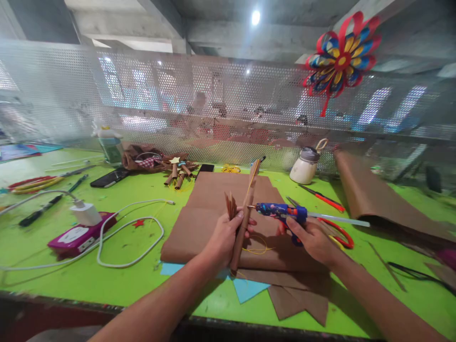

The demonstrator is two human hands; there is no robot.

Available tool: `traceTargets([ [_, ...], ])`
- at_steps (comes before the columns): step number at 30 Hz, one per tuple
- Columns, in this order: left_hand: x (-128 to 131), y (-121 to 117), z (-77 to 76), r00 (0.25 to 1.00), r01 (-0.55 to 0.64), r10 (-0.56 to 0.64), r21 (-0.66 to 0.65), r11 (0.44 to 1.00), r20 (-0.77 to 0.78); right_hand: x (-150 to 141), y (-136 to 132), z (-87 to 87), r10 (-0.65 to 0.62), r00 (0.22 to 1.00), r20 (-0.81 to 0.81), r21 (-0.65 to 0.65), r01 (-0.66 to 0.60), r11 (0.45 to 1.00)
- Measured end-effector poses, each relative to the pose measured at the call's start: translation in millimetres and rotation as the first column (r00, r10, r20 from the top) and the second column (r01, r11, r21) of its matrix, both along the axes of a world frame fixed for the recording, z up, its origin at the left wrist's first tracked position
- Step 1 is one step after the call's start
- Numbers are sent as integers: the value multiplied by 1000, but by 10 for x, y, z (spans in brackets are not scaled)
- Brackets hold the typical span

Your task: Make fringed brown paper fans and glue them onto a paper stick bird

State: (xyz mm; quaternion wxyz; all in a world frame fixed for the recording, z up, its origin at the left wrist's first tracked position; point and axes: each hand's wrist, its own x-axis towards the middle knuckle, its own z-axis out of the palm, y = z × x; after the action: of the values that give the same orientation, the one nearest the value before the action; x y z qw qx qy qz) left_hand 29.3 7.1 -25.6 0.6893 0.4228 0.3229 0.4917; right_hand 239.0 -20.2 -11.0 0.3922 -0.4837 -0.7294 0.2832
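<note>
My left hand (228,232) is closed around a rolled brown paper tube (239,244), which stands at a tilt. Folded brown paper strips (231,205) stick up between its thumb and fingers. In my right hand (313,237) is a dark blue hot glue gun (278,210), with a pale glue stick (338,218) poking from its back. The gun's nozzle meets or nearly meets the tube's side; I cannot tell which. A loop of yellow string (258,249) hangs by the tube. Beneath both hands lie stacked brown paper sheets (199,228).
At left are a purple power strip (83,235) with a white cable, a phone (110,177) and small tied paper rolls (176,173). A cream bottle (304,166), red-handled scissors (338,232) and a large paper roll (377,194) are at right. A perforated screen (228,104) borders the table's back.
</note>
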Motion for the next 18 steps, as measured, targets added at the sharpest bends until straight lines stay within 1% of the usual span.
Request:
traceTargets([
  [4, 3, -10, 13, 1000, -5, 5, 2, 1000, 4, 2, -1, 12, 20, 1000, -4, 8, -20, 1000],
  [8, 5, -25, 32, 1000, -8, 8, 2, 1000, -2, 25, 16, 9, 8, 1000, -3, 34, -7, 999],
  [15, 13, -32, 43, 1000, -3, 3, -3, 1000, -11, 15, 15, -11, 2, 1000, -28, 6, -2, 1000],
  [18, 12, -31, 35, 1000, 1, -1, -3, 1000, -14, 9, 20, -14, -12, 1000, -14, 22, 12, 1000],
])
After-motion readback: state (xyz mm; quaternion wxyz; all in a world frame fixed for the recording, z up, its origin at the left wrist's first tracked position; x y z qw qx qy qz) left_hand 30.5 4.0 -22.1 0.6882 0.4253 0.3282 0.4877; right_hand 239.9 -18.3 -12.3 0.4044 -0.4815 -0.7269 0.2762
